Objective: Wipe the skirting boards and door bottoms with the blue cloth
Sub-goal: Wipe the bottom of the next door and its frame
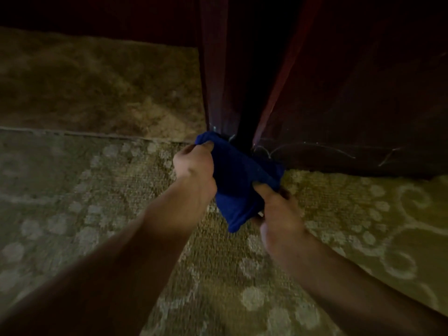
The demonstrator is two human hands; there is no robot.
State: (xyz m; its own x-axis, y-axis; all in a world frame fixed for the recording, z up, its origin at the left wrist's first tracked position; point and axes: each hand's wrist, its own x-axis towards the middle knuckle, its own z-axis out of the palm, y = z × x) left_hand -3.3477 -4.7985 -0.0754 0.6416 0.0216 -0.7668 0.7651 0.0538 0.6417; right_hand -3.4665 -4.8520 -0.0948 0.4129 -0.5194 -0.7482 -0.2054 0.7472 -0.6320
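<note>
Both sets of fingers are curled tight into the blue cloth (238, 180): left hand (194, 163) bunching its top edge, right hand (276, 214) pinching the lower corner. Cloth's down against the bottom of the dark door (339, 105), just above the patterned carpet (97, 202).

Both forearms are bare to the frame's edge, with no sleeve showing, on the left hand (194, 163) and right hand (278, 221).
</note>
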